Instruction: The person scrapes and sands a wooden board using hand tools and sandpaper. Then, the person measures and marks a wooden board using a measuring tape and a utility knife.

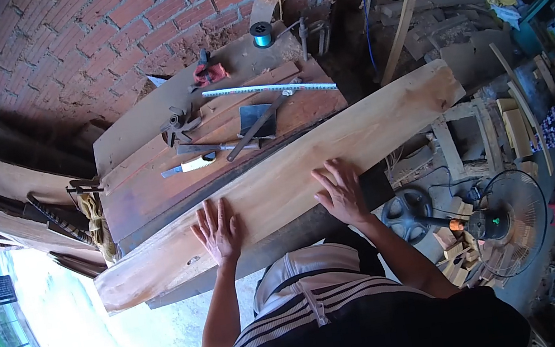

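Observation:
A long, pale wooden plank (279, 182) lies slantwise across the front of the workbench, with a dark knot near its right end. Flat on the plank, left of its middle, rests my left hand (218, 232), fingers stretched out. My right hand (343, 192) is spread on the plank farther right, near its front edge. Neither hand grips anything. Behind the plank, on the bench (143, 198), lie a steel ruler (267, 88), a dark flat metal bar (263, 126), a dark square plate (256, 120) and a tool with a pale yellow handle (199, 162).
A dark metal clamp-like part (178, 124), a red object (209, 74) and a teal spool (261, 34) sit toward the back of the bench. A brick wall (123, 23) rises behind. Right of me stands a fan (510, 222) beside wood offcuts (454, 253). Boards (9, 172) lean at left.

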{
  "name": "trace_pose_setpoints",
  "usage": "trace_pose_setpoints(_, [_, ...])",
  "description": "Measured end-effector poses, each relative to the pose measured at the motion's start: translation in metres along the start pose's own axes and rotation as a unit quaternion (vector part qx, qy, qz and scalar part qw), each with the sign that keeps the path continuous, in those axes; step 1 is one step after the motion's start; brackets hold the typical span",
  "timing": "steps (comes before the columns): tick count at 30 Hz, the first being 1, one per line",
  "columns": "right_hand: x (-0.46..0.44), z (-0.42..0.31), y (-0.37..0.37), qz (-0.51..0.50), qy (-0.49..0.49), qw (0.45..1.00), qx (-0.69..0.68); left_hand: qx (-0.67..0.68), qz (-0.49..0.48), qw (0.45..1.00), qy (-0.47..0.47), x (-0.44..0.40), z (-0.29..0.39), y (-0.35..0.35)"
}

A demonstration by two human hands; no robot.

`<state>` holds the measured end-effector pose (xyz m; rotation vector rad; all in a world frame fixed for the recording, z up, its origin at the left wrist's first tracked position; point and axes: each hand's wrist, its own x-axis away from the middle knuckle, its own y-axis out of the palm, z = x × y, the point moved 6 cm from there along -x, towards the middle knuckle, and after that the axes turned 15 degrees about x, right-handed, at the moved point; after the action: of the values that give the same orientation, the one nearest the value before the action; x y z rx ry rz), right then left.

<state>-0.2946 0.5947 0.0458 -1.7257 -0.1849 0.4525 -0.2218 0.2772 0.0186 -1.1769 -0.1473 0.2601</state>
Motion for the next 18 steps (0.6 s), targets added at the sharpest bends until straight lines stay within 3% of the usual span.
trace_pose_setpoints(10, [-0.023, 0.017, -0.002, 0.059, -0.008, 0.997, -0.051, 0.005, -0.044, 0.996, -0.080, 0.004, 0.008, 0.006])
trace_pose_setpoints(18, [-0.038, 0.034, 0.002, 0.059, -0.078, 0.992, -0.084, 0.036, -0.028, 0.987, -0.156, 0.047, 0.026, 0.019])
